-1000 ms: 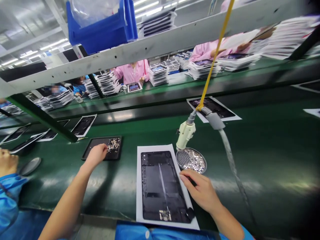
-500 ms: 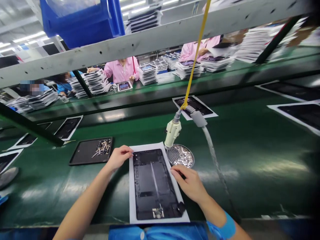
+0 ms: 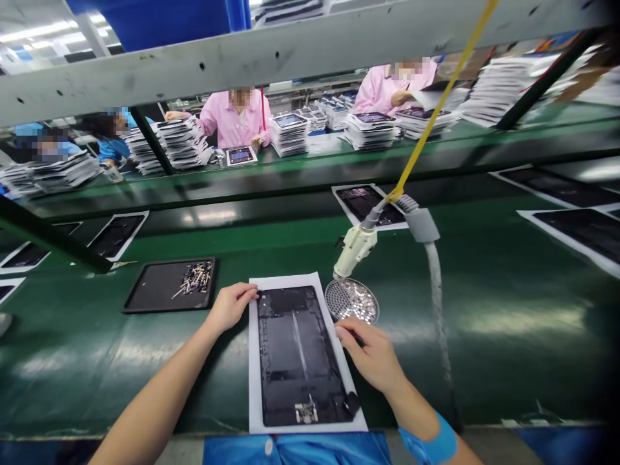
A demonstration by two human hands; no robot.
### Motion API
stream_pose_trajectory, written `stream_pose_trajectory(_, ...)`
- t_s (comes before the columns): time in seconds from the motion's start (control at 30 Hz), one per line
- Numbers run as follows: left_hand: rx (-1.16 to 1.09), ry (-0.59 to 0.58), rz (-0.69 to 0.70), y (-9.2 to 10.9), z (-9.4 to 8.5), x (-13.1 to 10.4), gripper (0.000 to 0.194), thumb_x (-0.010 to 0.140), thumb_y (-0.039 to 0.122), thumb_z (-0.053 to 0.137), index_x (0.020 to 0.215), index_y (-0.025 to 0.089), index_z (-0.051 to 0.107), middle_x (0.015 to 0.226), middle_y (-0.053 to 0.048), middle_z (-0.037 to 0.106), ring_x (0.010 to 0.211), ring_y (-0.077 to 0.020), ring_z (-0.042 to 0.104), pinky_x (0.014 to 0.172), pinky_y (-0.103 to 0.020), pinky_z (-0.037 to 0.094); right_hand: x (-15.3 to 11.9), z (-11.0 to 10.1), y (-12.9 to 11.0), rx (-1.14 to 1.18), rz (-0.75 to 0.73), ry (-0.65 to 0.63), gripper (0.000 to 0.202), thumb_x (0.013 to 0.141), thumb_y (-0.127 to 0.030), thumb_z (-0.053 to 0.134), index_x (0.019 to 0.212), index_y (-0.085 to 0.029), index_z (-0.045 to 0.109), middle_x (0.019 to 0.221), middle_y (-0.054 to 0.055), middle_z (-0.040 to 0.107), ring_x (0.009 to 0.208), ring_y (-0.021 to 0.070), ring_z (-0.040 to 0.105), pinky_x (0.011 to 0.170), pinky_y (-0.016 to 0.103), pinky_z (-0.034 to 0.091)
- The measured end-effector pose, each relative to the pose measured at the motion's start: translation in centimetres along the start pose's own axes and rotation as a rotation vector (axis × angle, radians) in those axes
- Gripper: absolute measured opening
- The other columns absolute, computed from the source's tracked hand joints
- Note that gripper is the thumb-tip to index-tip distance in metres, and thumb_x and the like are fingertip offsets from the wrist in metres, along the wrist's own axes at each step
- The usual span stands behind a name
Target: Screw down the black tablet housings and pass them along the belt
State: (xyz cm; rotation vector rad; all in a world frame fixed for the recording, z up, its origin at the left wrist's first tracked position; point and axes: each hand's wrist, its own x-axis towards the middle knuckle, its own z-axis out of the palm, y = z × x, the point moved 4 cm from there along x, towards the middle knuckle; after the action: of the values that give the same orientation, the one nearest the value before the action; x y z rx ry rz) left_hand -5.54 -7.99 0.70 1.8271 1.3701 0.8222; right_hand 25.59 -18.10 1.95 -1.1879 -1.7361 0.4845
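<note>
A black tablet housing (image 3: 298, 349) lies on a white sheet (image 3: 283, 281) right in front of me, with a small circuit board (image 3: 306, 413) at its near end. My left hand (image 3: 231, 305) pinches the far left corner of the sheet, close to the housing. At the right edge, my right hand (image 3: 371, 352) has its thumb and fingers closed on the sheet's border. Just beyond that hand sits a round metal dish (image 3: 351, 301) of small shiny screws. A cream-coloured power screwdriver (image 3: 356, 250) hangs tilted over the dish from a yellow strap (image 3: 436, 110).
Left of the sheet is a black tray (image 3: 155, 287) with a heap of small parts (image 3: 194, 278). A grey cable (image 3: 438, 310) drops on the right. More housings on sheets (image 3: 581, 239) lie along the green belt. Co-workers in pink (image 3: 237, 119) sit behind stacks (image 3: 289, 135) across a metal beam (image 3: 310, 55).
The hanging screwdriver and its strap have swung right and now tilt more. My view has shifted slightly. Both hands stay at the sheet's edges.
</note>
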Motion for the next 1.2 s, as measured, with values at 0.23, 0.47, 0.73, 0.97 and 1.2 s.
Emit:
stream_pose_trajectory(0.23, 0.327, 0.062, 0.326, 1.0, 0.4, -0.3, 0.022, 0.100, 0.026, 0.056, 0.102, 0.021, 0.077, 0.092, -0.005, 0.078, 0.082, -0.0180, 0.073, 0.081, -0.030, 0.060, -0.2, -0.2, 0.1, 0.002, -0.001, 0.009, 0.017, 0.098, -0.024, 0.059, 0.085, -0.022, 0.070, 0.076, 0.000, 0.074, 0.065, 0.0144, 0.070, 0.062, 0.022, 0.054)
stream_pose_trajectory(0.47, 0.678, 0.044, 0.398, 1.0, 1.5, -0.5, 0.020, 0.099, 0.019, 0.057, 0.099, 0.022, 0.077, 0.100, -0.007, 0.076, 0.091, -0.0196, 0.071, 0.081, -0.030, 0.059, -0.5, -0.1, 0.3, -0.010, 0.000, 0.006, 0.017, 0.099, -0.025, 0.059, 0.086, -0.022, 0.070, 0.077, 0.001, 0.075, 0.066, 0.0148, 0.071, 0.063, 0.023, 0.054)
stream_pose_trajectory(0.73, 0.887, -0.093, 0.327, 2.6, 2.0, -1.2, 0.022, 0.100, 0.017, 0.053, 0.098, 0.020, 0.075, 0.104, -0.008, 0.074, 0.093, -0.0213, 0.068, 0.079, -0.033, 0.058, -0.2, -0.4, 0.2, 0.019, 0.028, 0.027, 0.017, 0.098, -0.025, 0.060, 0.084, -0.022, 0.071, 0.075, 0.000, 0.074, 0.060, 0.0140, 0.069, 0.060, 0.023, 0.054)
stream_pose_trajectory(0.97, 0.882, -0.142, 0.305, 3.4, 2.2, -2.7, 0.029, 0.098, 0.029, 0.060, 0.124, 0.018, 0.067, 0.125, -0.014, 0.068, 0.114, -0.0303, 0.062, 0.089, -0.043, 0.057, 0.8, -1.2, 1.5, 0.092, 0.129, 0.264, 0.012, 0.098, -0.029, 0.062, 0.096, -0.024, 0.073, 0.082, 0.001, 0.074, 0.070, 0.0146, 0.070, 0.069, 0.025, 0.057)
stream_pose_trajectory(1.2, 0.519, 0.011, 0.306, 1.0, 1.1, -0.3, 0.022, 0.097, 0.022, 0.053, 0.109, 0.019, 0.072, 0.100, -0.009, 0.071, 0.096, -0.0246, 0.064, 0.087, -0.039, 0.055, 11.0, -1.0, 2.7, 0.392, 0.219, 0.387, 0.058, 0.075, -0.042, 0.085, 0.126, -0.022, 0.064, 0.118, 0.011, 0.075, 0.093, 0.0230, 0.075, 0.079, 0.038, 0.064)
